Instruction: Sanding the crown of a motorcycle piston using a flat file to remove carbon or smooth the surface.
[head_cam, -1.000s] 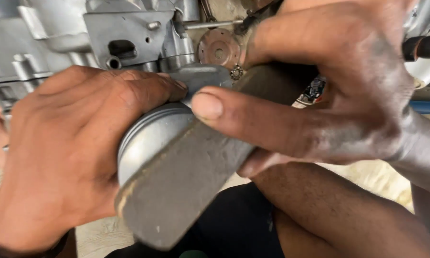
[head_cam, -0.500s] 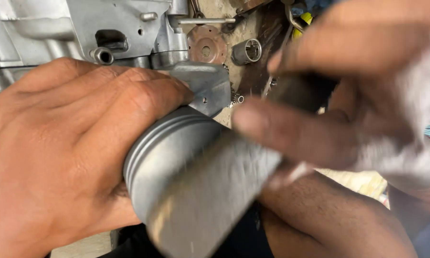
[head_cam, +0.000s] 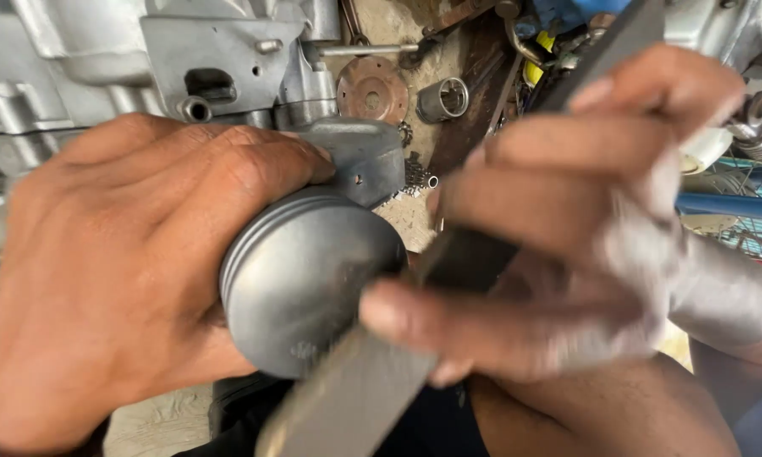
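Filing underway: our left hand [head_cam: 101,288] clamps piston [head_cam: 305,279], right hand [head_cam: 567,245] grips flat file [head_cam: 355,398] across crown; next stroke needs level pressure.

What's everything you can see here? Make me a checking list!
Surface: dusty ground under the parts.
Job's things: grey metal piston, flat metal file lying across its top.
Clutter: rusty disc, shiny socket, small bolts.
Hands: left hand wrapped round the piston; right hand, blurred, gripping the file.
Cables: nothing seen.
Surroundings: grey engine casing behind, blue frame at right.
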